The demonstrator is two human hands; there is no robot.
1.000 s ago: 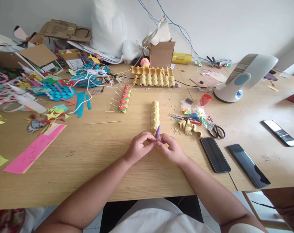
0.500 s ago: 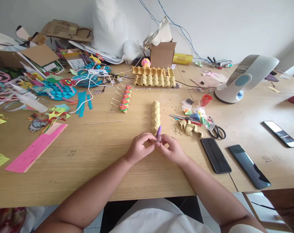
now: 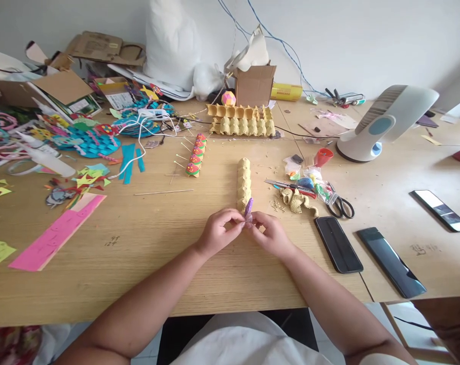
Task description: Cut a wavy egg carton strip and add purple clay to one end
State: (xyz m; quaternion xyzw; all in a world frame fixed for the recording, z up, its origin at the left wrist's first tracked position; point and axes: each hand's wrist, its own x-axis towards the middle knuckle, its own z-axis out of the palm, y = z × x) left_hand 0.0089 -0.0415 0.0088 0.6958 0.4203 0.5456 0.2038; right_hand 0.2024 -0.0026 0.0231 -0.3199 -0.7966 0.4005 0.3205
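Note:
My left hand (image 3: 217,232) and my right hand (image 3: 270,234) meet at the middle of the wooden table (image 3: 146,253), fingertips pinched together on a small purple piece (image 3: 248,207) that sticks up between them. Just behind the hands lies a plain strip of egg-carton cups (image 3: 244,181), running away from me. A second strip decorated in red, orange and green (image 3: 195,154), with pins in it, lies further left.
Two dark phones (image 3: 338,244) (image 3: 391,261) lie right of my hands, a third (image 3: 441,210) further right. Scissors (image 3: 340,205), a craft knife (image 3: 288,185) and carton scraps (image 3: 296,198) sit nearby. A white fan (image 3: 385,123), egg tray (image 3: 239,121), cardboard box (image 3: 254,83), pink strip (image 3: 58,230).
Almost nothing: both hands stay pinched on the purple piece, with only slight finger shifts.

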